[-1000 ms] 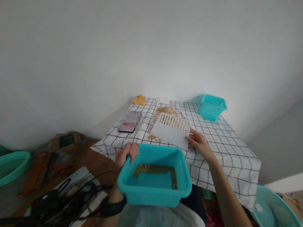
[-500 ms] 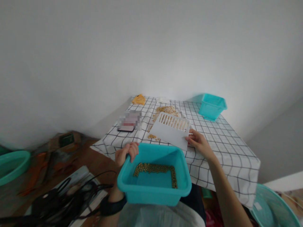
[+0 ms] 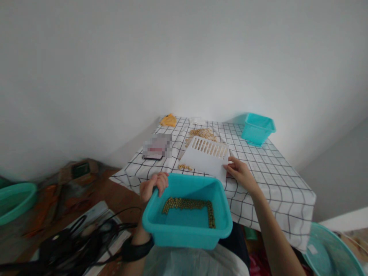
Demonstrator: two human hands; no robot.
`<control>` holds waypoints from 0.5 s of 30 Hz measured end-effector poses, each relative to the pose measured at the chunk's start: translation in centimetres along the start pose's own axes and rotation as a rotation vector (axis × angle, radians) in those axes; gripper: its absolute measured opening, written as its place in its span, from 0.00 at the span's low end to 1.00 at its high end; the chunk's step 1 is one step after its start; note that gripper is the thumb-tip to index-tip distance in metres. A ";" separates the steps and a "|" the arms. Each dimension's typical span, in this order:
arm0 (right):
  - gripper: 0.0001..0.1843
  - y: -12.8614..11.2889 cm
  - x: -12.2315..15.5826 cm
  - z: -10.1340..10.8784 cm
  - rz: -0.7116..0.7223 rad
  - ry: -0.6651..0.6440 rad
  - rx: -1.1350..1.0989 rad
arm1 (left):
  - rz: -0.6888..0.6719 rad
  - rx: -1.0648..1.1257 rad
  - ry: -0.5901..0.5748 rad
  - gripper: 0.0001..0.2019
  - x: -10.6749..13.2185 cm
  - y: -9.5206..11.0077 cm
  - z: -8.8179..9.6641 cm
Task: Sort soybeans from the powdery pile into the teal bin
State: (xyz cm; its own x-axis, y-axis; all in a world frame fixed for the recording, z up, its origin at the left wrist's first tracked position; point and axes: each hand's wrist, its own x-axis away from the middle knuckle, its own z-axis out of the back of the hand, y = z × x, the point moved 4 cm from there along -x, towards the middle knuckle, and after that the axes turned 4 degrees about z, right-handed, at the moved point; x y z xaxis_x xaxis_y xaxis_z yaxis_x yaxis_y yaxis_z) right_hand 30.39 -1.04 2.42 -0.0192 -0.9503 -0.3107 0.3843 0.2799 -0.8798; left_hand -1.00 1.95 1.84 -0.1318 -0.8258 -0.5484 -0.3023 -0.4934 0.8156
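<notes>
Turquoise plastic fills the near view: a tub [image 3: 188, 234] held at the worktop's [image 3: 273, 180] six o'clock edge, with the left hand [image 3: 151, 187] gripping its rim at ten o'clock, grip closed. An L of greenish beans [image 3: 186, 204] lies on the tub's floor. The right hand [image 3: 241, 174] has its grip pinched shut on the four o'clock corner of a white slotted scoop [image 3: 205, 159], low over the checked cloth just beyond the tub. A heap of pale beans [image 3: 202, 134] sits at the scoop's twelve o'clock, and a second turquoise tub [image 3: 257, 129] at its two o'clock.

No text, label, brand, number or sign can be read anywhere.
</notes>
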 end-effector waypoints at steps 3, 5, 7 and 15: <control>0.18 0.6 -0.2 0.3 -0.019 0.027 -0.009 | 0.009 -0.001 -0.019 0.30 0.0 0.0 0.2; 0.19 0.9 -0.3 0.4 -0.031 0.057 -0.026 | 0.014 -0.004 -0.029 0.30 0.0 0.0 0.3; 0.19 1.0 -0.3 0.6 -0.033 0.086 -0.038 | 0.021 -0.008 -0.022 0.30 0.0 -0.1 0.3; 0.14 0.2 -0.1 1.2 0.014 0.223 0.036 | 0.030 -0.028 0.016 0.30 0.0 -0.1 0.3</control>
State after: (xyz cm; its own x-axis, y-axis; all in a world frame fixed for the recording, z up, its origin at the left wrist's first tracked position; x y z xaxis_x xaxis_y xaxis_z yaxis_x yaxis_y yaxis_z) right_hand 31.60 -1.02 2.71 -0.2156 -0.8915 -0.3985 0.4188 0.2842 -0.8625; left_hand -1.21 2.07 1.71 -0.1255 -0.8444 -0.5209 -0.2718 -0.4757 0.8366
